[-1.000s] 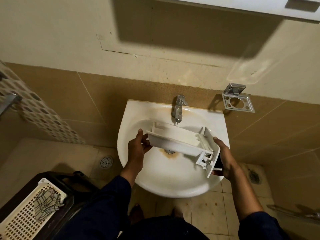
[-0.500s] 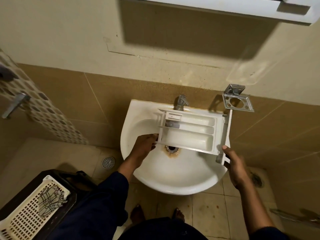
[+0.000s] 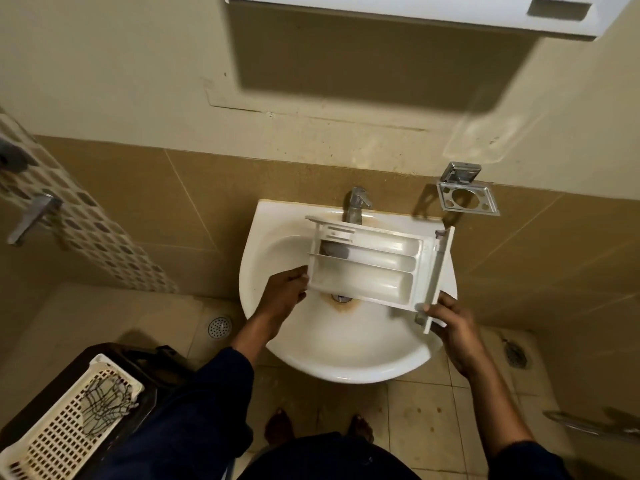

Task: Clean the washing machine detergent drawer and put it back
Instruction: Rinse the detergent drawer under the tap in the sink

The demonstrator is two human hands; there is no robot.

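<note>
White plastic detergent drawer [image 3: 367,268] is held level over the sink [image 3: 346,370]. Its compartments face your camera and its front panel is to your right.

Note what you cannot see:
- The drawer covers the lower part of the tap [image 3: 356,204] and the far half of the drain [image 3: 341,298].
- A dark patch at the left end of the middle compartment is too dim to identify.
- The wall cabinet [image 3: 415,8] above is cut off by the frame.

Your left hand [image 3: 285,296] grasps the drawer's rear end, fingertips tucked out of sight behind its edge. Your right hand [image 3: 453,323] pinches the near corner of the front panel. The thumb lies on the inner face and the other fingers are hidden behind the panel. The drawer spans the gap between both hands, supported at each end. Whether it touches the basin cannot be determined.
</note>
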